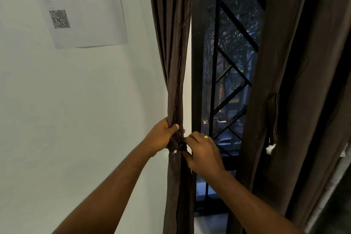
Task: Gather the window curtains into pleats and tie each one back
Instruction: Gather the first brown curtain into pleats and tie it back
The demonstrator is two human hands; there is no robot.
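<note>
Curtain (171, 47) hangs upright, gathered narrow; left hand (162, 135) grips it above the tie (179, 146), right hand (202, 153) pinches that tie.

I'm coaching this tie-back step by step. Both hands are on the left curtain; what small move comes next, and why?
Probably draw the tie snug with the right hand: its fingers seem to pinch the tie, while the left hand grips the gathered left curtain just above it.
</note>
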